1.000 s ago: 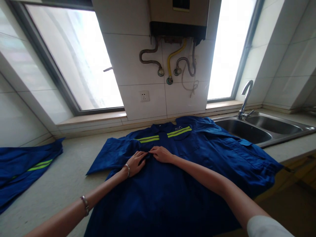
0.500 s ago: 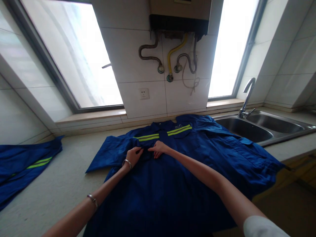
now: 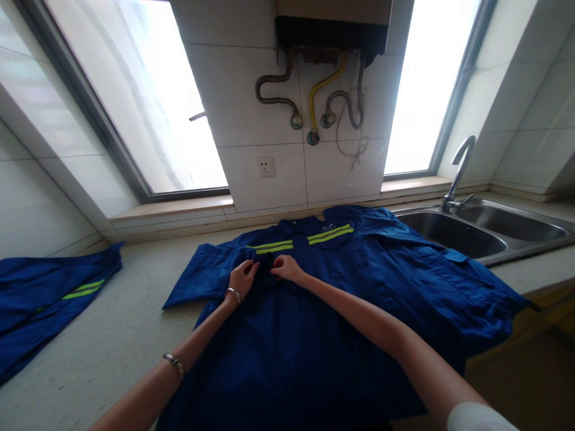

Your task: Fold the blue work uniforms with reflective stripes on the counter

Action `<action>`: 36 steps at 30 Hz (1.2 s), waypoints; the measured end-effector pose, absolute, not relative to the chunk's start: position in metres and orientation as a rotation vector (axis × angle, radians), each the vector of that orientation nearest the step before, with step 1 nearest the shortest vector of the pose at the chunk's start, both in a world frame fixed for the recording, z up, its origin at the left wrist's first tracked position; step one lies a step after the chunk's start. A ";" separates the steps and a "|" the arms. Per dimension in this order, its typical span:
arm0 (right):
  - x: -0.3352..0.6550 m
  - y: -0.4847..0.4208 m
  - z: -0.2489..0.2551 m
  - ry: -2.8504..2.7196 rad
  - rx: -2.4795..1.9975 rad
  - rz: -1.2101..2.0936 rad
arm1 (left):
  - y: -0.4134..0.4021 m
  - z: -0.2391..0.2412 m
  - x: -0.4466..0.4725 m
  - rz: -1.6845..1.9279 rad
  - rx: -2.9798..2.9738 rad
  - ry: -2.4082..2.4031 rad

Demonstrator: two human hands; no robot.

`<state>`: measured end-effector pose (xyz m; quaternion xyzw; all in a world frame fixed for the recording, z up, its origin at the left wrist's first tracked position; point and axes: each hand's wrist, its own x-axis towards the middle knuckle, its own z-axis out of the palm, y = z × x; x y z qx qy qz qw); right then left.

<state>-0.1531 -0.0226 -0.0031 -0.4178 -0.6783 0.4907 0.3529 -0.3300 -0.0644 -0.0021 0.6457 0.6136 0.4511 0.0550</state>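
Note:
A blue work jacket (image 3: 287, 347) with yellow-green reflective strips across the chest lies spread on the counter, its collar toward the wall. My left hand (image 3: 242, 278) is closed at the chest just below the left strip, fingertips pinching the blue cloth around the pocket there. Close beside it, my right hand (image 3: 287, 269) is also closed, thumb and fingers together on the same patch of cloth. The fold between the two hands is dark, and its edges are hard to make out. The left sleeve is folded across, and the right sleeve stretches toward the sink.
Another blue garment (image 3: 54, 299) with a reflective strip lies at the left on the pale counter (image 3: 112, 323). A double steel sink (image 3: 507, 248) with a tap (image 3: 459, 173) is at the right. Hoses hang below a water heater (image 3: 332, 33) on the tiled wall.
My right hand's fingers, stretched out a moment ago, have drawn together on the cloth. My left hand has moved slightly up and stays pinched. The view has tilted down a little.

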 end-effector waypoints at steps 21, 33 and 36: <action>-0.148 -0.030 0.008 -1.847 -1.151 1.378 | -0.073 0.001 -0.317 1.430 2.378 1.689; -0.150 -0.033 0.003 -1.968 -1.113 1.219 | -0.069 -0.005 -0.320 1.343 2.372 1.606; -0.149 -0.034 0.005 -1.967 -1.130 1.217 | -0.067 -0.007 -0.321 1.314 2.360 1.607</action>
